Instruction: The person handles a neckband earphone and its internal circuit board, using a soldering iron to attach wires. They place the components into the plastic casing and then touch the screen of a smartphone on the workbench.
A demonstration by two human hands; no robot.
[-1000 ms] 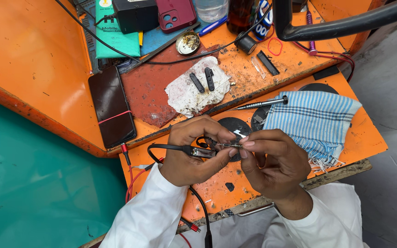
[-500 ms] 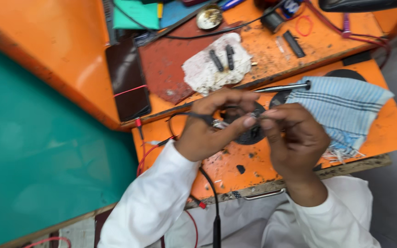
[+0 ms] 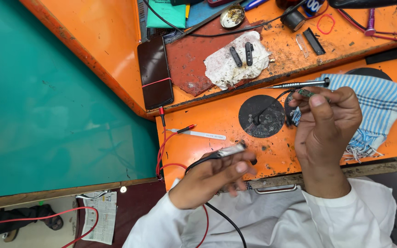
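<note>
My left hand (image 3: 212,177) grips a slim metal-tipped tool (image 3: 228,150) with a black cord trailing down past my sleeve. It sits low over the front edge of the orange bench (image 3: 217,119). My right hand (image 3: 327,121) is raised to the right, pinching a small green circuit piece (image 3: 306,93) between thumb and fingers, with a thin black wire running from it. A dark round pad (image 3: 260,115) lies on the bench between the two hands. A metal screwdriver (image 3: 299,85) rests just above my right hand.
A blue striped cloth (image 3: 382,103) lies at right. A dark phone with a red band (image 3: 155,71), a white rag holding two black parts (image 3: 235,59), a small metal dish (image 3: 232,16) and red leads (image 3: 171,138) sit behind. A teal surface (image 3: 56,105) fills the left.
My hands have come apart: the left dropped down toward the bench edge with the tool, the right kept the small piece and moved right. The view shifted right.
</note>
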